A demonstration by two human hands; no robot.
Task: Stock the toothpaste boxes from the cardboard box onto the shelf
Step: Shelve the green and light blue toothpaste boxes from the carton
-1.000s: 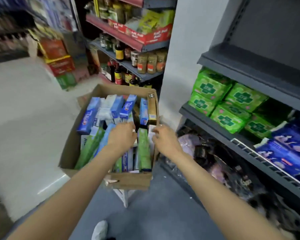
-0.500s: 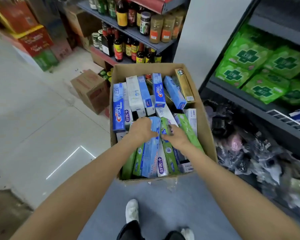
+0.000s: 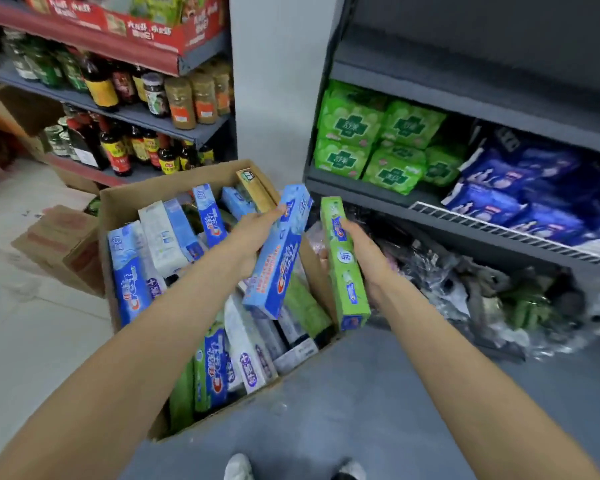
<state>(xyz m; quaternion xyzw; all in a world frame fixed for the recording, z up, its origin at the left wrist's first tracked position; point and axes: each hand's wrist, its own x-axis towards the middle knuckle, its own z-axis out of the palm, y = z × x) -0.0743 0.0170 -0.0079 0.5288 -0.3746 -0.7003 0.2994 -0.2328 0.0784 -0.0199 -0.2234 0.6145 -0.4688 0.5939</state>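
At nine o'clock, sauce bottles (image 3: 111, 147) line a grey rack. The carton (image 3: 125, 202) sits at centre, full of toothpaste boxes (image 3: 132, 285) — several read "Crest". The left hand (image 3: 253, 233) grips a blue box (image 3: 279, 251), lifted above the carton. Just beside it, toward three o'clock, the right hand (image 3: 364, 258) clasps a green box (image 3: 343, 265) — also Crest. At two o'clock, the shelf (image 3: 361, 192) holds green packs (image 3: 371, 140) and blue packs (image 3: 520, 192).
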